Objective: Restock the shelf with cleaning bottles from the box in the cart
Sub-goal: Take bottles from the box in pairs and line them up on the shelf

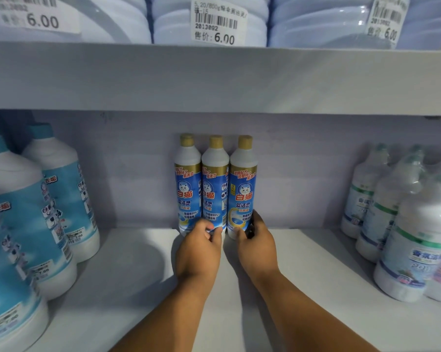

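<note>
**Three cleaning bottles at rear of shelf, both hands at their bases**

Three slim white plastic bottles with gold caps and blue labels stand upright in a row against the far wall of the white shelf (128, 262): left bottle (187, 184), middle bottle (214, 186), right bottle (242, 186). Each touches its neighbour.

The left hand (198, 252) reaches in from the near edge, fingers curled around the lower part of the left and middle bottles; whether it grips one or merely presses against them cannot be told. The right hand (256, 246) is partly closed around the base of the right bottle, thumb at the front, fingers at its right side.

Large white jugs with teal caps and blue labels (36, 214) occupy the left of the shelf. White bottles with green-banded labels (392, 212) stand at the right. On the shelf above, pale blue containers (209, 21) carry price tags reading 6.00.
</note>
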### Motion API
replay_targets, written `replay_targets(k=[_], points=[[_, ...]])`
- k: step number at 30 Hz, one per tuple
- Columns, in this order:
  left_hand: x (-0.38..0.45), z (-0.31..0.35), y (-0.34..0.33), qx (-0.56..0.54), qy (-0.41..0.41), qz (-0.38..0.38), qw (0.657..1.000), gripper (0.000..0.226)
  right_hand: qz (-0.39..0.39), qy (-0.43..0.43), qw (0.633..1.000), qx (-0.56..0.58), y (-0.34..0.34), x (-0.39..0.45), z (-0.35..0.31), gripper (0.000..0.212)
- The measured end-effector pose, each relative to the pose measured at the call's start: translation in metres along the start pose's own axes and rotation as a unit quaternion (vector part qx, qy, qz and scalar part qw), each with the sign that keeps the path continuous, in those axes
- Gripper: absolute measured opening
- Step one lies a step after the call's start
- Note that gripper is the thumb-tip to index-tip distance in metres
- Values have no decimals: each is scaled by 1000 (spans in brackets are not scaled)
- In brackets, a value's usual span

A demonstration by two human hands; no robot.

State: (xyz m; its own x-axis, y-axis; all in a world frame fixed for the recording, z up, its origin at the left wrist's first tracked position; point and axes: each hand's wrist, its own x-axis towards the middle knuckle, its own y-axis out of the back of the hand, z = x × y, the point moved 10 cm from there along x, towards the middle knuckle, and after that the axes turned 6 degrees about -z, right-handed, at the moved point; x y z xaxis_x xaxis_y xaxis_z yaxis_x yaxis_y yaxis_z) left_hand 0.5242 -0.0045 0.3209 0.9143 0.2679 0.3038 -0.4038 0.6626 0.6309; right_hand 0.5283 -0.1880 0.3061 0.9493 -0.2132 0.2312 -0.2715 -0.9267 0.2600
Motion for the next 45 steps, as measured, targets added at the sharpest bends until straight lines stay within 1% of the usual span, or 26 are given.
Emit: replay_targets(k=[2, 4, 6, 8, 12, 17, 21, 25, 30, 34, 36, 41, 45], points=[[-1, 0, 5, 9, 10, 18, 1000, 27, -4, -7, 1000, 7, 0, 1, 2, 42], [-2, -1, 9, 45, 27, 32, 998, 33, -6, -14, 1000, 14, 0, 1, 3, 42], [-1, 3, 8, 92, 19, 30, 995, 36, -2, -19, 1000, 12, 1, 2, 4, 42], [0, 6, 5, 109, 14, 21, 994, 38, 1, -23, 1000, 11, 2, 3, 5, 42], [4, 2, 4, 88, 36, 15, 995, 39, 5, -24, 1000, 5, 1, 4, 6, 42], [9, -8, -3, 61, 34, 20, 997, 36, 7, -8, 999, -30, 0, 4, 2, 38], [14, -14, -10, 84, 53, 18, 995, 48, 8, -12, 999, -31, -2, 4, 4, 42], [15, -12, -12, 92, 49, 26, 994, 56, 15, -10, 1000, -23, -1, 5, 3, 40], [13, -7, -13, 83, 54, -6, 995, 51, 22, -16, 999, -21, -2, 5, 4, 37], [7, 2, -1, 62, 48, 22, 997, 41, 31, -21, 999, -26, 0, 6, 4, 36], [6, 3, 1, 64, 49, 22, 997, 39, 38, -25, 999, -21, 1, 6, 5, 37], [9, 1, -3, 80, 44, 14, 996, 42, 46, -27, 999, -12, 1, 7, 7, 37], [12, -5, -11, 92, 50, -7, 994, 48, 54, -26, 998, -17, 1, 8, 9, 37]])
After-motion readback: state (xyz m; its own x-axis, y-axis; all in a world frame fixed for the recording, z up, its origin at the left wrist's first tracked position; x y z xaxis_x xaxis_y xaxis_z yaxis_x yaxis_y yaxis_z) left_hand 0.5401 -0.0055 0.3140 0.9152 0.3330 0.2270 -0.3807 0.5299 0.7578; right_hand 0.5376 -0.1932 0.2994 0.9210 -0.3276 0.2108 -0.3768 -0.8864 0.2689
